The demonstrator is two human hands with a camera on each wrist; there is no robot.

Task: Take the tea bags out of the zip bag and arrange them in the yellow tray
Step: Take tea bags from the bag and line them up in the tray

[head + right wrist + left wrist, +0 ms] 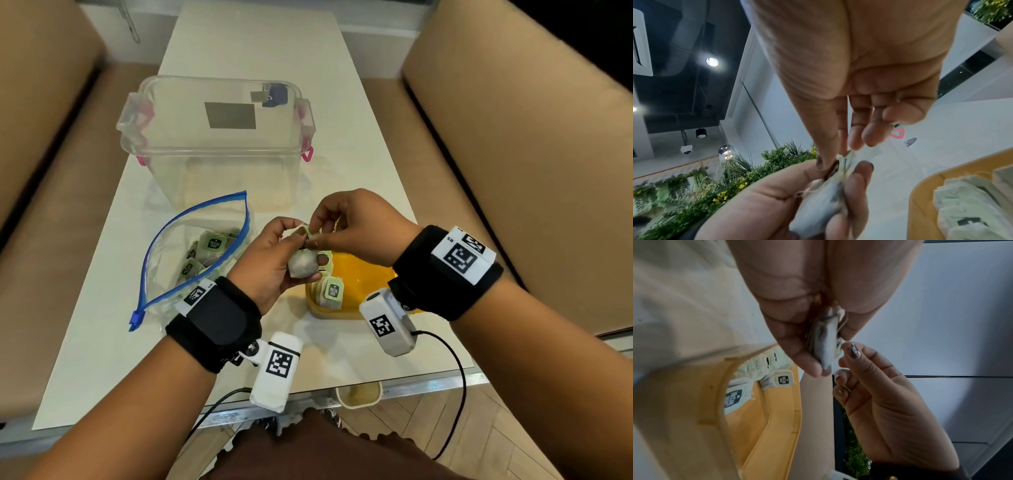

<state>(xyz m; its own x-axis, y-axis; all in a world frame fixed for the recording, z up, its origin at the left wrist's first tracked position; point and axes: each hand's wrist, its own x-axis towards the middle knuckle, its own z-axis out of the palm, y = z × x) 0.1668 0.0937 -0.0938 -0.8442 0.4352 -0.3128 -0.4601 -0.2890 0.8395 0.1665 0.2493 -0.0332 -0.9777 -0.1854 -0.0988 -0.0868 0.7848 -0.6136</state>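
The tea bag (302,268) under handling is held above the bench (102,342), between the zip bag (191,260) and the yellow tray (373,274). The left hand (270,263) grips the pouch body, fingers (807,360) curled round it. The right hand (356,229) pinches the string and paper tag end at the pouch's top, its other fingers loosely curled.

Assessment of handling: the pouch appears light, soft and easily crushed; thin paper may tear if squeezed or if the string is pulled hard. The string looks bunched at the top, so tangling is a risk. Best hold, in this inspector's judgement, is a light pinch on the flat faces or on the tag.

Orientation: in the head view the pouch's long axis runs from lower left up toward the right hand, tag end uppermost, slightly tilted.

Several tea bags stand on edge at the near end of the tray; more remain in the open zip bag. A clear plastic box (219,144) sits beyond.
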